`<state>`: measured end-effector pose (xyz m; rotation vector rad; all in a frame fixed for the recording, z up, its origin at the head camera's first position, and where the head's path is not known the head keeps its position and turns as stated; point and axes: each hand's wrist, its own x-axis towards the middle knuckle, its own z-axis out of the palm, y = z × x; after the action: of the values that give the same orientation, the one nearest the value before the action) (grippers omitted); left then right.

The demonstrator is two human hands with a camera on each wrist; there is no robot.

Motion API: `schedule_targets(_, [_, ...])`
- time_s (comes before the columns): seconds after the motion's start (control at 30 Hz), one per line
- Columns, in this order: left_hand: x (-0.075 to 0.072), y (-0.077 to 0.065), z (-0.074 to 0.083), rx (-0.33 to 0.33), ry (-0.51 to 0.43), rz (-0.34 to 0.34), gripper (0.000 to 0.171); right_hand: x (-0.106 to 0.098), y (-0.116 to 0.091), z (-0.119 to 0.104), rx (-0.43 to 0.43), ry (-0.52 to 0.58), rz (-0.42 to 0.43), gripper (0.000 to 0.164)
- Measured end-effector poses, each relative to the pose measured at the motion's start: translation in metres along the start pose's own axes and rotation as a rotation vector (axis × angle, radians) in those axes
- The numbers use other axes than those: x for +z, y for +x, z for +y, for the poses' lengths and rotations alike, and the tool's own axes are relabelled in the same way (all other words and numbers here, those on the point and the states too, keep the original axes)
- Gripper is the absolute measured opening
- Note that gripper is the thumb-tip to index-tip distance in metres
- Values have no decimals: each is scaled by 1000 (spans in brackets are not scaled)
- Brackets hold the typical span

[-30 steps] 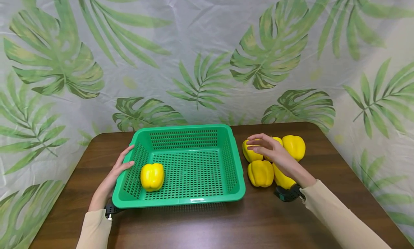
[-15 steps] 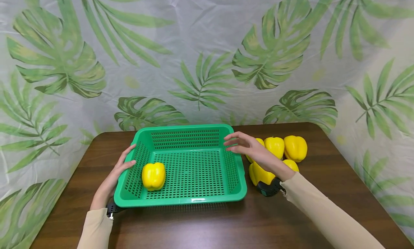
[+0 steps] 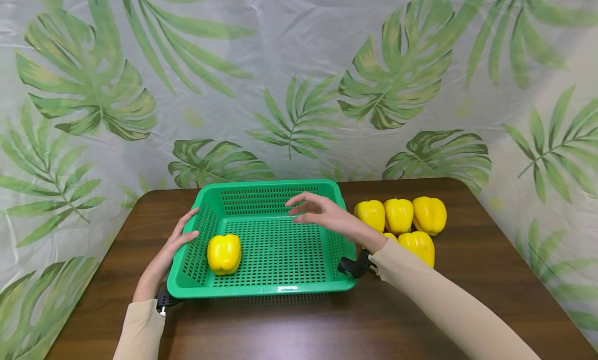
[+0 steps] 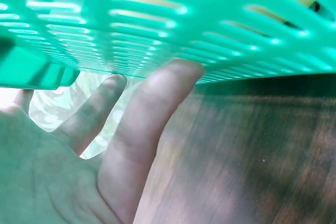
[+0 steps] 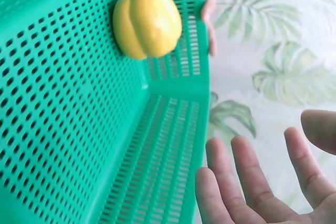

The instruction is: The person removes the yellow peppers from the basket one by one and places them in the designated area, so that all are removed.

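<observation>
A green perforated plastic basket (image 3: pixel 271 291) stands on the table, with one yellow bell pepper (image 3: pixel 224 254) inside at its left end. My left hand (image 3: pixel 168 248) rests against the basket's left side, fingertips and thumb tip at the rim. From the left wrist, its thumb (image 4: pixel 152 114) shows against the slotted outer wall. Over the right half of the basket hovers my right hand (image 3: pixel 320 213), fingers spread a little and holding nothing. The right wrist view shows its fingers (image 5: pixel 254 177) apart, away from the pepper.
Several more yellow bell peppers (image 3: pixel 398 215) lie grouped on the brown wooden table (image 3: pixel 481 266) right of the basket. My right forearm partly hides one of them. A leaf-patterned cloth (image 3: pixel 289 53) hangs behind and at both sides.
My right hand has moved left, from above the grouped peppers to over the basket, carrying nothing. My left hand stays at the basket's left rim. The view shifts slightly.
</observation>
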<state>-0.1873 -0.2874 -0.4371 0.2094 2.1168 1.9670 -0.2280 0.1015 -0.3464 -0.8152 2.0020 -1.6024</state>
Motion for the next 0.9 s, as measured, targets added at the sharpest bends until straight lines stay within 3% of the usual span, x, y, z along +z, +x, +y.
schedule_targets(0.6, [0,-1,3,10,10,-5,59,42,42,13,54,-60,-114,32])
schedule_targets(0.9, [1,-1,2,4,-2,-10,59,61,61,17,119,-125,-159,32])
